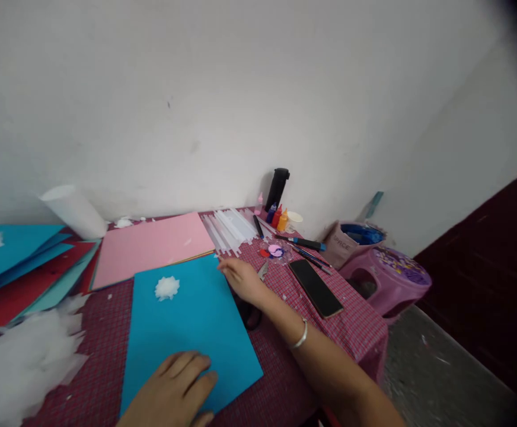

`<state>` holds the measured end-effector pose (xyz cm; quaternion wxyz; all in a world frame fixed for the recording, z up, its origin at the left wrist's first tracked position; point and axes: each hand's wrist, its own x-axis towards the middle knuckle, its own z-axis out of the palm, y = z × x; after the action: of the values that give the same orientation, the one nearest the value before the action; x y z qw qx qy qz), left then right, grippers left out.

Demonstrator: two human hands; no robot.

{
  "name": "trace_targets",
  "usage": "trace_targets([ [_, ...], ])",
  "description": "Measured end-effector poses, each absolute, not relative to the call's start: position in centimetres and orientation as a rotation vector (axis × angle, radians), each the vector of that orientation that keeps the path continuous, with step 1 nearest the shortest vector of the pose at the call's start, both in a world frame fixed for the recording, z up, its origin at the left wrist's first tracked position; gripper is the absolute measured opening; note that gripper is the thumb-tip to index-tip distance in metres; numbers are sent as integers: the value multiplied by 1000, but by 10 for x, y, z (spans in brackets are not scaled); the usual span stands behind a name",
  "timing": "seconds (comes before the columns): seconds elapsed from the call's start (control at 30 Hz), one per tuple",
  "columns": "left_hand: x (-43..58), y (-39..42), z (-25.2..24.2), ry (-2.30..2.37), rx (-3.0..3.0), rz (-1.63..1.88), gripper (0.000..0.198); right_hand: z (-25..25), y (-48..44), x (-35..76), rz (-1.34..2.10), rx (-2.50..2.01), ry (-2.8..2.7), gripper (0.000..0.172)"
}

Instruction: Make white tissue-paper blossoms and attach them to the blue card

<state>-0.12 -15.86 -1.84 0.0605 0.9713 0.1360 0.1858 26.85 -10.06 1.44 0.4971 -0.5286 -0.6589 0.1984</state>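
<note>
A blue paper sheet (191, 323) lies on the checked red tablecloth (347, 323), with a small white cotton tuft (166, 287) on it. My left hand (176, 388) rests flat on the sheet's near edge, fingers stretched out. My right hand (241, 277) reaches to the sheet's far right corner, fingers extended beside a small blade (262, 270), holding nothing that I can see. A silver bangle (300, 337) sits on that wrist. Dark scissors (252, 314) lie partly hidden under the forearm.
A pink sheet (152, 246) and a stack of blue and red sheets (22, 267) lie behind. White strips (229, 228), glue bottles (278, 218), pens (305, 243), a phone (315, 287), a paper roll (74, 210) and cotton wadding (22, 362) surround. A purple stool (389, 279) stands right.
</note>
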Motion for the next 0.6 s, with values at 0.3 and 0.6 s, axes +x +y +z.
trace_targets([
  [0.3,18,-123,-6,342,2869,138,57,7,-187,305,199,-1517,-2251,14],
  [0.6,18,-125,6,293,2841,323,49,24,-167,302,685,-1302,-1641,20],
])
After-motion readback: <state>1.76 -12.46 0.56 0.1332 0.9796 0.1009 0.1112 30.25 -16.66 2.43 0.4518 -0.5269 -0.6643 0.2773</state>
